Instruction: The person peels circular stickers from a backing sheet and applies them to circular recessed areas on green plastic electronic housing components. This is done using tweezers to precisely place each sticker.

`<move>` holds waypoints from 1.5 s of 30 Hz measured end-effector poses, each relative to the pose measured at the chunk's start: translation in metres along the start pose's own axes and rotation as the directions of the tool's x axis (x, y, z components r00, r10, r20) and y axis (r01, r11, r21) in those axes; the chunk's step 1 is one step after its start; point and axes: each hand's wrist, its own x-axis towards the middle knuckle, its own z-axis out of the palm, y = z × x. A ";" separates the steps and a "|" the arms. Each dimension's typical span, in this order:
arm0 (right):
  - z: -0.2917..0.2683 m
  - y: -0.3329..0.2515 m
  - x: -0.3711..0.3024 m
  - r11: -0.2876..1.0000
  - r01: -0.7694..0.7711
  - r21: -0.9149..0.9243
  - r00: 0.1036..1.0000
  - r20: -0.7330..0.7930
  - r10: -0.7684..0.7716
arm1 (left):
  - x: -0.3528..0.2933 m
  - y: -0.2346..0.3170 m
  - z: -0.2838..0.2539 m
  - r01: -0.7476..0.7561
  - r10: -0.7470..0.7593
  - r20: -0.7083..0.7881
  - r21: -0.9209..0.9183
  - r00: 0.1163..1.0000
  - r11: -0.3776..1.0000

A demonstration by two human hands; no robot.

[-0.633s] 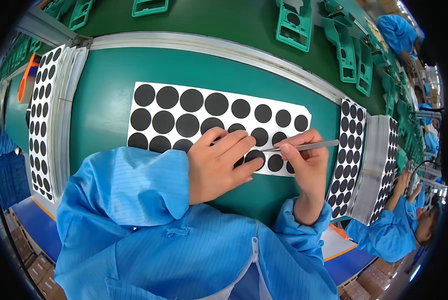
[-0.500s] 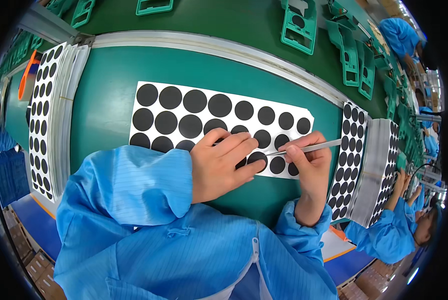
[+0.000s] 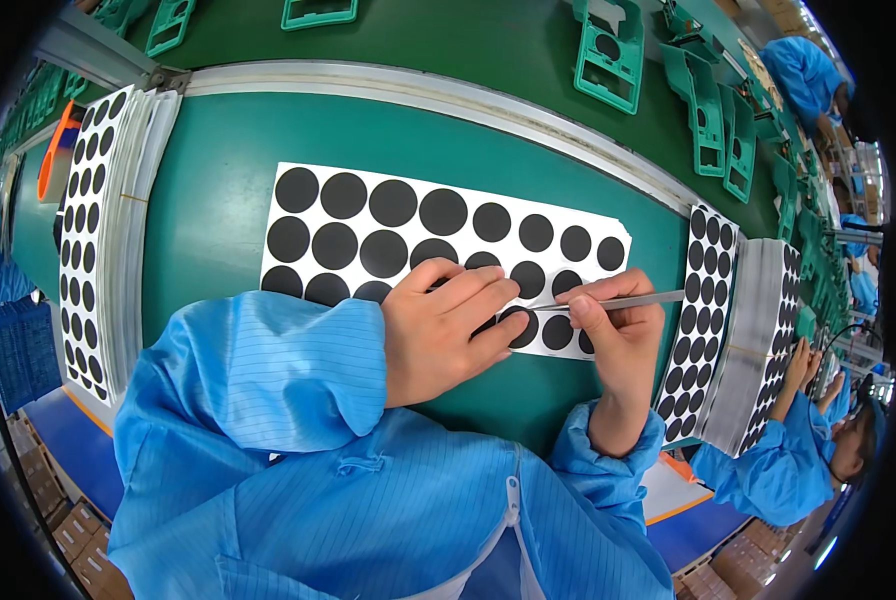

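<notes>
Since a moment ago, the tweezers (image 3: 618, 300) have slid leftward along the bottom row of the sheet (image 3: 388, 225), and their tip now sits at the edge of a black dot (image 3: 521, 327) right beside my left fingertips. My left hand (image 3: 438, 330) has hardly shifted; it lies flat on the lower edge of the sheet, fingers (image 3: 478, 295) loosely together and pressing the paper down onto the green surface (image 3: 218, 190). My right hand (image 3: 618, 335) pinches the tweezers between thumb and forefinger, the metal shaft pointing out to the right. Whether the tips have closed on the dot's edge I cannot tell, since my own fingers hide them.

That white sheet lies in the middle of the surface, directly in front of me, carrying three rows of round black dots. To my eye the dots are thin, light and floppy, probably sticky on the back, so they would curl or crease if grabbed in the middle; the rim is the place to lift one, with the backing held down close by. The sheet itself seems light enough to slide if I let go.

A stack of similar dotted sheets (image 3: 93, 240) stands at my left, and another stack (image 3: 703, 330) at my right. Green plastic frames (image 3: 608, 55) sit beyond the metal rail (image 3: 448, 95).
</notes>
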 end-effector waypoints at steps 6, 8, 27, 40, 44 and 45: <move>0.000 0.000 -0.001 1.000 0.014 -0.004 1.000 0.014 -0.014 | -0.002 -0.001 -0.001 0.001 -0.002 0.026 0.023 1.000 1.000; 0.000 -0.001 -0.001 1.000 0.013 -0.007 1.000 0.022 -0.013 | -0.002 0.000 -0.002 0.015 -0.016 0.046 0.021 0.999 1.000; -0.006 -0.011 -0.010 0.987 0.043 -0.156 0.997 0.070 -0.032 | 0.002 -0.003 -0.010 0.016 -0.011 0.122 -0.041 0.992 0.999; -0.032 -0.027 -0.011 0.918 0.320 0.233 0.947 -0.070 -0.313 | -0.002 0.010 -0.032 0.014 -0.005 0.370 -0.021 0.929 1.000; 0.004 -0.023 0.017 0.873 0.124 0.473 0.991 -0.096 -0.089 | 0.012 0.019 -0.095 -0.018 0.062 0.527 -0.088 0.848 0.996; 0.009 -0.020 0.022 0.876 0.073 0.478 0.993 -0.116 -0.020 | 0.022 0.012 -0.113 -0.024 0.074 0.501 -0.105 0.862 0.994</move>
